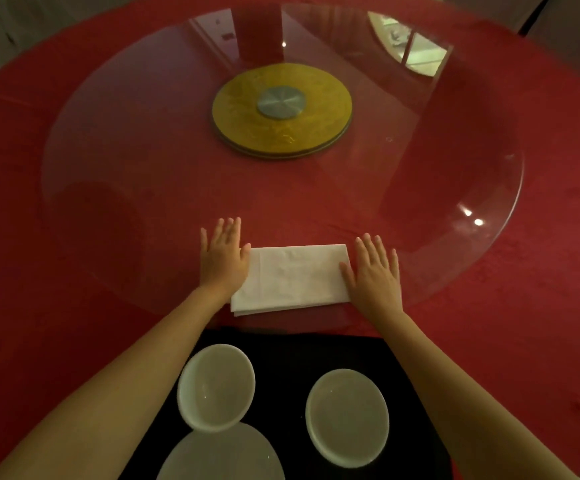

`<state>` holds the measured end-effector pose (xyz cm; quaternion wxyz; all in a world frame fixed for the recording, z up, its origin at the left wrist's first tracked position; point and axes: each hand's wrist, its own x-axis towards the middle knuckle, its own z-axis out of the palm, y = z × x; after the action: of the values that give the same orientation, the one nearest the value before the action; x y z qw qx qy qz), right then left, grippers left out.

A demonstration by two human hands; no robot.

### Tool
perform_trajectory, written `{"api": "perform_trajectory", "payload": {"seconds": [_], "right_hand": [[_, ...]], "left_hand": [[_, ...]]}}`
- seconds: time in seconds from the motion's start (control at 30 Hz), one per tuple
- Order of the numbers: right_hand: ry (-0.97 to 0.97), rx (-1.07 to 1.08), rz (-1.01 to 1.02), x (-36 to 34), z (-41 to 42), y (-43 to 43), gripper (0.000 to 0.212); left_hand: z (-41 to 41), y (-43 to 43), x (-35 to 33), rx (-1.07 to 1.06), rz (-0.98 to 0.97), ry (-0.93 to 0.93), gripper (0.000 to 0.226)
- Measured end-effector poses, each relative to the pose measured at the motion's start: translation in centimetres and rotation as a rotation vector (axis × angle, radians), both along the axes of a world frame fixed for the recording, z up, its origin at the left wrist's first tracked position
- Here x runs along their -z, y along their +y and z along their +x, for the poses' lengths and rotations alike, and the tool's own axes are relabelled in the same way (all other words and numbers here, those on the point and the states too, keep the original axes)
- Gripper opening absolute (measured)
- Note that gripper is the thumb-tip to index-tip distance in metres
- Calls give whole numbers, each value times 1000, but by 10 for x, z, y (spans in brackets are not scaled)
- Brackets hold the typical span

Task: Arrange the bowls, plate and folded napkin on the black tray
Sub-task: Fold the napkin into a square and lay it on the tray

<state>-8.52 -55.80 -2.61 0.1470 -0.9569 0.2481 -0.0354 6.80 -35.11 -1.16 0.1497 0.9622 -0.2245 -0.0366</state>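
Note:
A white folded napkin (292,277) lies flat on the glass turntable, just beyond the black tray (281,355). My left hand (224,256) rests flat at the napkin's left end, fingers spread, thumb on the cloth. My right hand (376,270) lies flat at its right end, thumb touching the edge. Neither hand grips anything. On the tray stand a white bowl (216,386) at the left and another white bowl (348,417) at the right. A white plate (221,457) sits at the tray's near left, partly under the left bowl and cut off by the frame.
A large round glass turntable (108,150) covers the middle of the red-clothed table (11,237). A gold disc with a metal hub (281,110) sits at its centre. The tray's middle strip between the bowls is bare black.

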Motion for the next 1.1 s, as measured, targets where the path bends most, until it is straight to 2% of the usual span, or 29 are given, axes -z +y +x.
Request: {"api": "perform_trajectory", "payload": {"seconds": [0.1,0.17,0.3,0.37,0.47,0.57,0.67,0.8,0.87,0.93,1.1], "right_hand": [[-182,235,150,-16,-7,-5,45],[-229,290,180,-22,-10,-8,34],[-229,278,227,-26,-19,-9,22],[-189,264,217,-25,-26,-7,20],[-132,190,223,-22,-30,0,23],[-110,131,281,-20,-27,6,26],[-103,109,344,-25,-24,5,25],[-196,55,664,-52,-21,-10,18],[-285,42,601,-75,-18,-20,20],[-383,55,474,-102,-11,-29,22],[-570,70,185,-172,6,-44,12]], "left_hand": [[6,-37,-25,176,-159,82,41],[0,-67,-33,349,-125,202,38],[-13,-109,-29,464,91,314,42],[-13,-118,-28,455,120,330,42],[-8,-123,-32,469,121,501,39],[-9,-124,-43,568,155,616,33],[-13,-122,-60,629,77,706,22],[-10,-114,-99,614,-161,726,9],[-5,-112,-121,579,-316,710,3],[0,-114,-142,563,-440,658,16],[9,-123,-192,562,-609,407,19]]}}
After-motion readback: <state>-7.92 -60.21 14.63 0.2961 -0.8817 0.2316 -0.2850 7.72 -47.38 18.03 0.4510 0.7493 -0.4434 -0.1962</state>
